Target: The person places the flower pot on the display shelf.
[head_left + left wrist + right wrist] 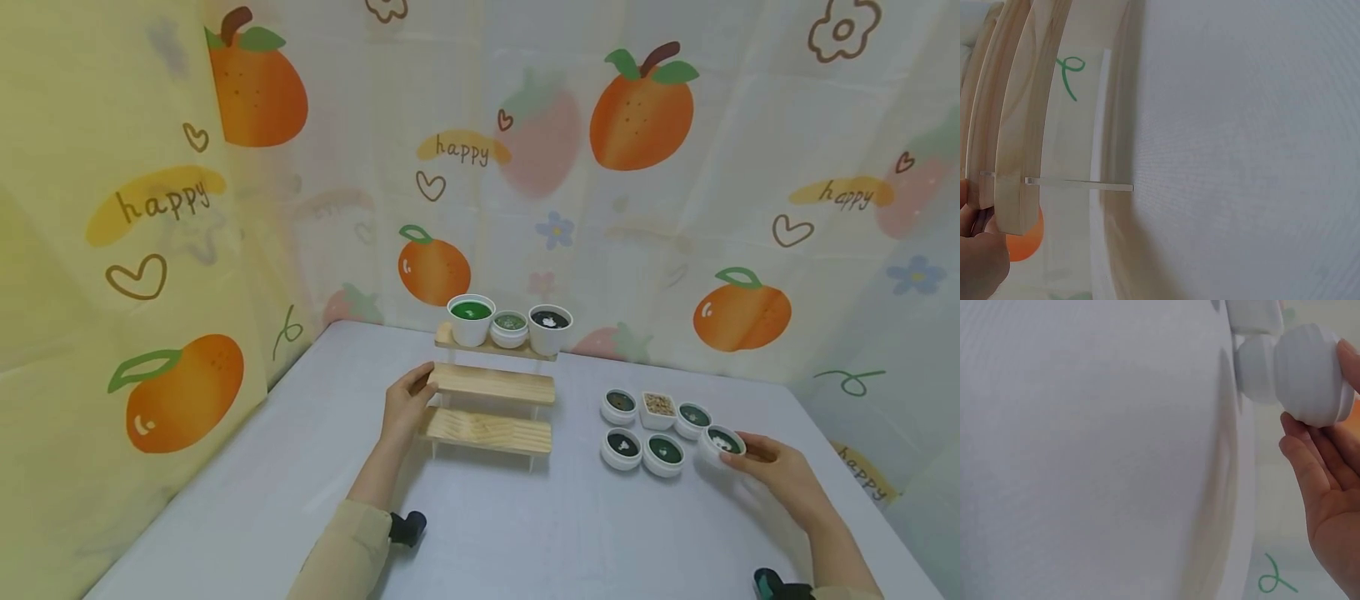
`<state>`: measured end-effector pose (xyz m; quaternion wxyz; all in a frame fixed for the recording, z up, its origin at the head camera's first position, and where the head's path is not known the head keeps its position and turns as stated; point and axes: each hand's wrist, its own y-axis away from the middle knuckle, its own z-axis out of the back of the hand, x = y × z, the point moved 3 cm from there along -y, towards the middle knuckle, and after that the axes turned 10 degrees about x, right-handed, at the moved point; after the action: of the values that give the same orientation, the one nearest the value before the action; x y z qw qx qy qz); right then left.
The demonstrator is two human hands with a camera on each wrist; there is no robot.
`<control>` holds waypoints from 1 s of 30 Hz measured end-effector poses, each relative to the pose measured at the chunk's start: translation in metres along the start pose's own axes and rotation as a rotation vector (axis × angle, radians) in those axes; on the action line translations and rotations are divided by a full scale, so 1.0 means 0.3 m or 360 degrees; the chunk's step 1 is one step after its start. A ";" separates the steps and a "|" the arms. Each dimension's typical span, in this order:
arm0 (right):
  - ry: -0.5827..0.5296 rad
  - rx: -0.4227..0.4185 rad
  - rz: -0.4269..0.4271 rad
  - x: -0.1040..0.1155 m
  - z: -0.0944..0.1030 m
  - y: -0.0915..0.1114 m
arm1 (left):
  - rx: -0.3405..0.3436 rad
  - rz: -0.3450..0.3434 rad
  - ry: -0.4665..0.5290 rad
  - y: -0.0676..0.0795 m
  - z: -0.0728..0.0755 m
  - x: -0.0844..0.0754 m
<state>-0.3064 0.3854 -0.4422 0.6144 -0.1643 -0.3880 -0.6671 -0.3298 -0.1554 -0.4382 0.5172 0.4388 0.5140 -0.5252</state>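
My left hand [405, 407] grips the left end of the middle board of a three-tier wooden display stand [491, 385]. In the left wrist view, its fingertips meet the end of a wooden board [1016, 137], partly out of frame. Over on the right, my right hand [780, 473] pinches a small round white pot [722, 446] with dark green contents and a white patch on top. The right wrist view shows this pot [1309, 375] lifted off the cloth, thumb on its rim and fingers beneath.
Two white cups [471, 321] and a small round pot [509, 330] stand on the top tier. Right of the stand, several small white pots [663, 455] and a square pot [658, 408] cluster on the white tablecloth [600, 533]. A printed curtain hangs behind.
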 end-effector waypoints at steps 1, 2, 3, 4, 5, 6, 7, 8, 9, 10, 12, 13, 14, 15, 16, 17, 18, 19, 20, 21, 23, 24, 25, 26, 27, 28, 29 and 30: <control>-0.0018 -0.0008 -0.0006 0.008 0.002 0.000 | 0.0000 0.0000 0.0006 -0.001 0.000 -0.002; -0.0033 -0.0014 -0.0010 0.018 0.002 0.001 | 0.0001 -0.0001 0.0008 -0.002 0.000 -0.003; -0.0044 -0.0025 -0.0008 0.028 0.001 0.003 | 0.0002 0.0001 0.0007 -0.002 -0.001 -0.003; -0.0056 -0.0035 -0.0003 0.038 0.000 0.005 | 0.0007 0.0013 0.0014 -0.002 -0.002 -0.007; -0.0068 -0.0047 0.0000 0.048 -0.003 0.007 | 0.0011 0.0018 0.0013 -0.002 -0.002 -0.009; -0.0072 -0.0059 0.0008 0.059 -0.007 0.010 | 0.0012 0.0017 0.0014 -0.001 -0.002 -0.010; -0.0079 -0.0068 0.0017 0.069 -0.010 0.011 | 0.0013 0.0015 0.0008 0.000 -0.002 -0.011; -0.0077 -0.0081 0.0032 0.079 -0.015 0.013 | 0.0013 0.0016 0.0005 0.000 -0.003 -0.011; -0.0075 -0.0093 0.0049 0.088 -0.019 0.013 | 0.0013 0.0017 0.0006 0.001 -0.003 -0.011; -0.0077 -0.0100 0.0063 0.098 -0.024 0.012 | 0.0012 0.0016 0.0006 0.002 -0.003 -0.012; -0.0073 -0.0107 0.0091 0.119 -0.031 0.013 | 0.0005 0.0005 0.0003 0.002 -0.003 -0.007; -0.0075 -0.0105 0.0106 0.129 -0.036 0.015 | 0.0002 0.0007 -0.0001 0.002 -0.003 -0.007; -0.0073 -0.0108 0.0121 0.140 -0.041 0.017 | 0.0003 0.0006 0.0000 0.002 -0.004 -0.007; -0.0077 -0.0106 0.0136 0.151 -0.046 0.019 | 0.0001 0.0008 -0.0002 0.002 -0.004 -0.006; -0.0081 -0.0104 0.0151 0.163 -0.051 0.022 | 0.0001 0.0010 -0.0005 0.002 -0.005 -0.006; -0.0079 -0.0104 0.0168 0.173 -0.056 0.025 | 0.0003 0.0011 -0.0012 0.003 -0.005 -0.006; -0.0080 -0.0103 0.0183 0.184 -0.061 0.027 | 0.0004 0.0008 -0.0017 0.003 -0.005 -0.004; -0.0078 -0.0103 0.0203 0.195 -0.067 0.029 | 0.0002 0.0010 -0.0012 0.003 -0.005 -0.003; -0.0073 -0.0106 0.0223 0.205 -0.072 0.030 | 0.0003 0.0007 -0.0010 0.003 -0.005 -0.002; -0.0065 -0.0108 0.0241 0.215 -0.077 0.031 | 0.0002 0.0008 -0.0006 0.003 -0.005 -0.001; -0.0051 -0.0110 0.0271 0.231 -0.086 0.030 | 0.0006 -0.0008 0.0000 0.005 -0.005 -0.003; -0.0046 -0.0111 0.0285 0.237 -0.091 0.029 | 0.0004 -0.0014 0.0009 0.006 -0.006 -0.003; -0.0047 -0.0113 0.0296 0.244 -0.095 0.029 | 0.0005 -0.0018 0.0012 0.007 -0.006 -0.004; -0.0047 -0.0115 0.0307 0.250 -0.098 0.027 | 0.0002 -0.0028 0.0006 0.010 -0.006 -0.005; -0.0047 -0.0118 0.0317 0.256 -0.102 0.026 | -0.0002 -0.0035 0.0004 0.012 -0.006 -0.006; -0.0052 -0.0117 0.0331 0.261 -0.106 0.025 | -0.0007 -0.0044 0.0002 0.015 -0.006 -0.007; -0.0060 -0.0120 0.0347 0.267 -0.110 0.025 | -0.0019 -0.0050 -0.0023 0.016 -0.005 -0.008; -0.0066 -0.0123 0.0366 0.273 -0.114 0.024 | -0.0026 -0.0056 -0.0025 0.017 -0.005 -0.008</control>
<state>-0.3064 0.3045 -0.4050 0.6718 -0.2450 -0.3534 -0.6031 -0.3246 -0.1535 -0.4365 0.5156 0.4213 0.5218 -0.5334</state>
